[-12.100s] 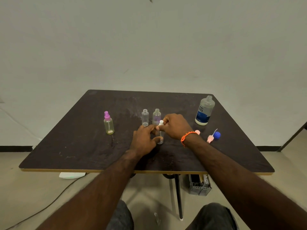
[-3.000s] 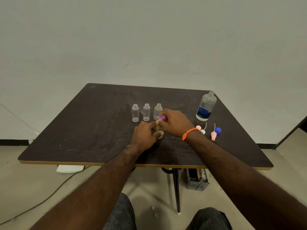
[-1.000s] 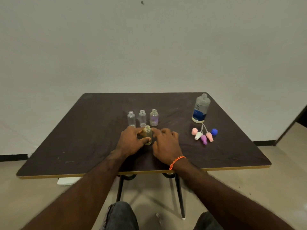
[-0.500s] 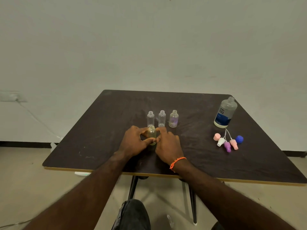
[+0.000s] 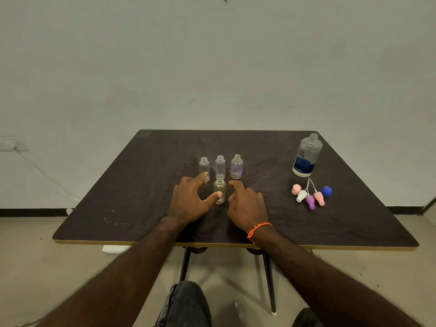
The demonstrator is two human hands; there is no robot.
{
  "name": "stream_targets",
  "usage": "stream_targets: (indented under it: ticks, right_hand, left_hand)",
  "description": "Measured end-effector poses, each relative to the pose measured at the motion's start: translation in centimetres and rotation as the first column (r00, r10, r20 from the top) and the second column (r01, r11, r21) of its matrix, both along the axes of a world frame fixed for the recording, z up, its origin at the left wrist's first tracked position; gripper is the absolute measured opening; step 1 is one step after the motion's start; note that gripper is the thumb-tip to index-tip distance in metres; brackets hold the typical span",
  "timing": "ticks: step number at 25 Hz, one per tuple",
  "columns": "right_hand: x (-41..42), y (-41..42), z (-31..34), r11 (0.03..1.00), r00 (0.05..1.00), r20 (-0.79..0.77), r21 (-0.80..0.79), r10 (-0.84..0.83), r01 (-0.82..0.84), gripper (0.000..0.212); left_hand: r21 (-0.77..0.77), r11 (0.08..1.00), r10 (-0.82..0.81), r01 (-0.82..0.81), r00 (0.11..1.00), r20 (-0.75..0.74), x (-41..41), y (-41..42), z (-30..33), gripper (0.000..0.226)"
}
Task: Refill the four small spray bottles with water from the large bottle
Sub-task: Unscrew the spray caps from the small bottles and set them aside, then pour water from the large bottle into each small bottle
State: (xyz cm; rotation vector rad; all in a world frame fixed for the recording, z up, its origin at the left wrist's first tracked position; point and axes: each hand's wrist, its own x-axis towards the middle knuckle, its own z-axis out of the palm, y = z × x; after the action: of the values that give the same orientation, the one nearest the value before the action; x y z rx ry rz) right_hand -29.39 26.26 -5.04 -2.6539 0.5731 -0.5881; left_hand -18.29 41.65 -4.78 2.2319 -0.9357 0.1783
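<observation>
Three small uncapped spray bottles stand in a row mid-table: a clear one [image 5: 204, 166], a second clear one [image 5: 220, 165] and a purple-tinted one [image 5: 236, 167]. A yellowish uncapped bottle [image 5: 220, 188] stands just in front of them, between my hands. My left hand [image 5: 188, 201] rests spread on the table, its thumb tip touching this bottle's lower front. My right hand [image 5: 246, 205] lies to the bottle's right with fingers loosely bent, holding nothing. The large bottle [image 5: 306, 156], with a blue label and no cap, stands at the far right.
The removed spray tops lie in a cluster right of my hands: pink [image 5: 295, 189], white [image 5: 301, 196], purple [image 5: 310, 202] and pink [image 5: 319, 198], beside a blue cap [image 5: 327, 191]. The dark table [image 5: 141, 197] ends just under my wrists.
Both hands have loosened from the yellowish bottle and spread apart; only my left thumb still touches it. Since the earliest frames all spray tops came off and lie at the right.
</observation>
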Motion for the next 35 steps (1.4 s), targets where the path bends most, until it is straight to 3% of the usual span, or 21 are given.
stream_targets:
  ticks: [7,11,16,19,22,26,31,35]
  right_hand:
    - [-2.0,-2.2,1.6,1.0,1.0,-0.022,0.004,0.012,-0.012,0.049]
    - [-3.7,-4.7,3.3,0.998,0.996,0.063,-0.012,-0.057,0.058,0.046]
    - [-6.1,-12.1,6.2,0.963,0.948,0.186,-0.02,-0.26,0.268,0.044]
    - [-6.9,-17.7,7.9,0.931,0.912,0.194,0.035,-0.362,0.363,0.049]
    - [-6.5,-22.5,8.1,0.904,0.903,0.084,0.119,-0.421,0.41,0.062]
    - [-4.5,-27.2,6.8,0.885,0.958,-0.018,0.377,-0.287,0.273,0.092]
    - [-3.3,-28.8,5.8,0.863,0.988,0.066,0.497,-0.141,0.09,0.062]
    - [-2.9,-27.6,6.9,0.893,0.985,0.124,0.446,-0.124,0.057,0.063]
  left_hand:
    - [-0.002,0.998,-0.067,0.068,0.997,0.034,-1.0,-0.3,2.4,0.106]
    - [-0.018,0.994,-0.097,0.104,0.971,0.218,-2.1,-3.0,5.1,0.098]
    - [0.061,0.96,-0.272,0.273,0.859,0.433,-3.4,-11.5,7.8,0.083]
    - [0.105,0.946,-0.324,0.307,0.872,0.366,-3.4,-17.6,8.3,0.078]
    - [0.143,0.945,-0.322,0.295,0.913,0.252,-2.4,-23.1,7.5,0.075]
    - [0.186,0.94,-0.29,0.287,0.957,-0.011,-0.8,-29.3,5.5,0.083]
    - [0.06,0.909,-0.397,0.412,0.901,-0.176,0.4,-32.5,4.2,0.068]
    - [-0.08,0.888,-0.459,0.453,0.864,-0.206,0.8,-30.8,5.3,0.067]
